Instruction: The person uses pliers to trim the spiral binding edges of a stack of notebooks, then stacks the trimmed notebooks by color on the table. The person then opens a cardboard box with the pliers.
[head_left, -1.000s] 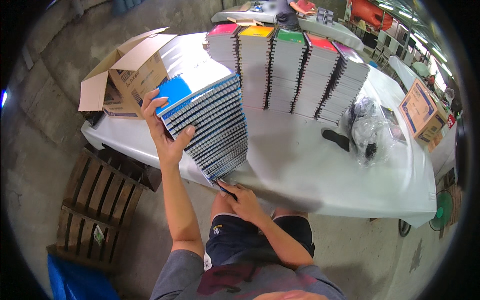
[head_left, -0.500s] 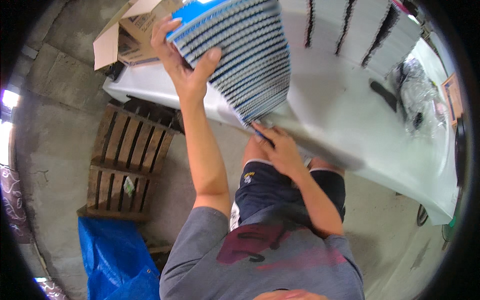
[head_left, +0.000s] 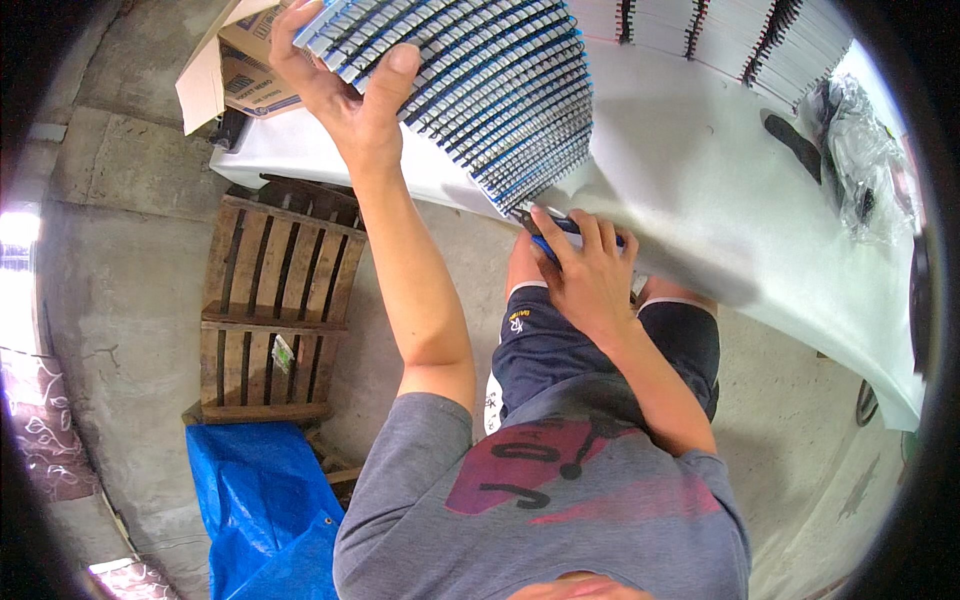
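Observation:
A stack of spiral-bound notebooks [head_left: 490,100] leans over the white-covered table, its rows of black and blue coil bindings facing me. My left hand [head_left: 360,115] grips the stack's left end, thumb across the coils and fingers around the outer side. In my right hand [head_left: 595,285] is a pair of cutting pliers [head_left: 524,217] with dark blue handles, fingers wrapped round them. The pliers' jaws are at the lowest corner of the stack, by the end of the nearest coil. Whether they bite on the wire is too small to tell.
More spiral-bound stacks [head_left: 655,22] lie at the table's far side. To the right are a black strip-like object [head_left: 792,146] and crumpled clear plastic [head_left: 868,165]. An open cardboard box [head_left: 255,80] sits far left. A wooden pallet [head_left: 275,310] and blue tarp [head_left: 260,500] are left of me.
The view has shifted slightly. My right hand has turned, and the pliers now show more fully at the stack's lower corner. My left hand keeps its hold on the notebooks.

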